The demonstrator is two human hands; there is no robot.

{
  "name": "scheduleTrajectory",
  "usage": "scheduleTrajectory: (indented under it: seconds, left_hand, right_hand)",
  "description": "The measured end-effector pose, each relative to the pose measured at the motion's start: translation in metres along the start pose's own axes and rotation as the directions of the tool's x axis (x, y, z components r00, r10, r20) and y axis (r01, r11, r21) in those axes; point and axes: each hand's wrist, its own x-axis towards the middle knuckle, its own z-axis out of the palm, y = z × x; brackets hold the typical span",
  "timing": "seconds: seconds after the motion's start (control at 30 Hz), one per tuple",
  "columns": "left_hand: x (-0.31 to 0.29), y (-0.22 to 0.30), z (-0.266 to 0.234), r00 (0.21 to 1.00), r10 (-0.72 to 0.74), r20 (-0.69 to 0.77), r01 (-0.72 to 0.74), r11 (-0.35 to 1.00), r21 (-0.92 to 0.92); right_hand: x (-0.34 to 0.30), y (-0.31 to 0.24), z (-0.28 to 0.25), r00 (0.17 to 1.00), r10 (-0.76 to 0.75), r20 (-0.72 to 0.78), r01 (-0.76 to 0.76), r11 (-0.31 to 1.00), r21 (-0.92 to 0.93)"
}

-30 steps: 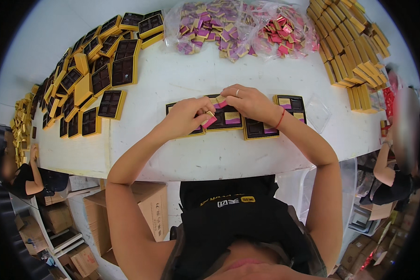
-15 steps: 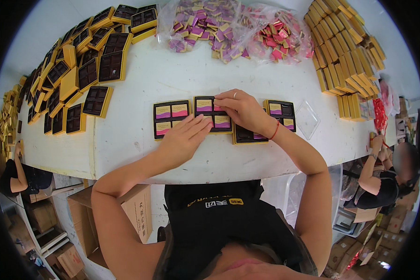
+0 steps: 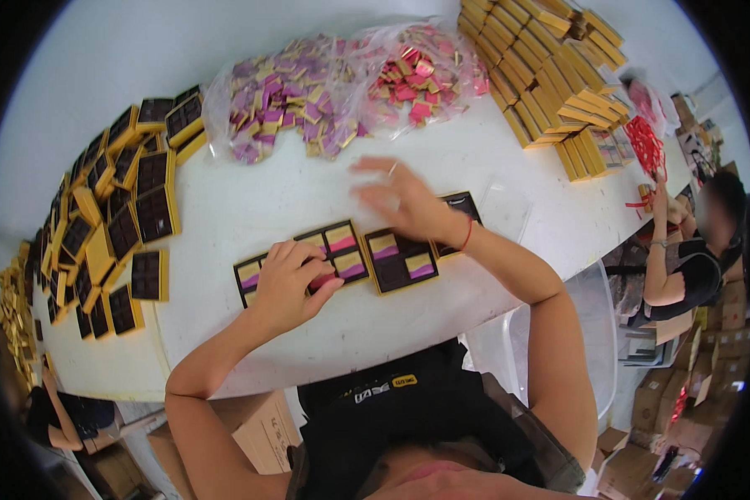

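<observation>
Four-compartment gold-edged boxes with dark trays lie in a row before me. My left hand (image 3: 292, 283) is curled over the second box (image 3: 358, 282), with a pink wrapped square (image 3: 320, 280) between thumb and fingers. That box also holds pink-and-gold and purple-and-gold squares. Partly under the same hand is the leftmost box (image 3: 240, 282). The third box (image 3: 389, 273) has two purple-and-gold squares in opposite corners. Above the boxes my right hand (image 3: 408, 200) is motion-blurred, its fingers apart and nothing visible in them. It partly hides the rightmost box (image 3: 461, 202).
Clear bags of purple squares (image 3: 287, 100) and pink squares (image 3: 417, 79) lie at the back. Open boxes (image 3: 112, 217) are heaped at left; gold boxes (image 3: 542, 79) are stacked at right. A clear lid (image 3: 508, 208) lies right of the row. Co-workers (image 3: 683, 250) sit at both sides.
The view has turned and shifted. My right hand has lifted off the second box, its fingers now spread. My left hand has gone from lying flat to curled round a pink square.
</observation>
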Motion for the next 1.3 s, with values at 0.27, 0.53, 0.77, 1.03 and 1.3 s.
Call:
scheduleTrajectory:
  seconds: [0.27, 0.53, 0.77, 1.03, 1.3]
  left_hand:
    - [0.236, -0.052, 0.101, 0.984, 0.082, -0.159, -0.089, 0.995, -0.039]
    - [0.280, -0.107, 0.133, 0.976, -0.190, 0.111, 0.217, 0.910, -0.353]
    - [0.187, -0.066, 0.053, 0.896, -0.241, 0.373, 0.445, 0.497, -0.745]
    - [0.070, -0.005, 0.034, 0.814, -0.343, 0.468, 0.577, 0.386, -0.720]
    - [0.025, 0.032, 0.061, 0.866, -0.418, 0.275, 0.473, 0.504, -0.723]
  right_hand:
    - [0.049, 0.211, -0.049, 0.906, 0.415, -0.089, -0.420, 0.849, -0.321]
    - [0.028, 0.172, -0.074, 0.788, 0.562, -0.254, -0.520, 0.827, 0.215]
    - [-0.042, 0.053, -0.087, 0.821, 0.553, -0.140, -0.406, 0.739, 0.537]
    - [-0.110, -0.037, -0.046, 0.896, 0.429, 0.117, -0.383, 0.611, 0.693]
    - [-0.103, -0.042, -0.033, 0.854, 0.513, 0.091, -0.407, 0.548, 0.731]
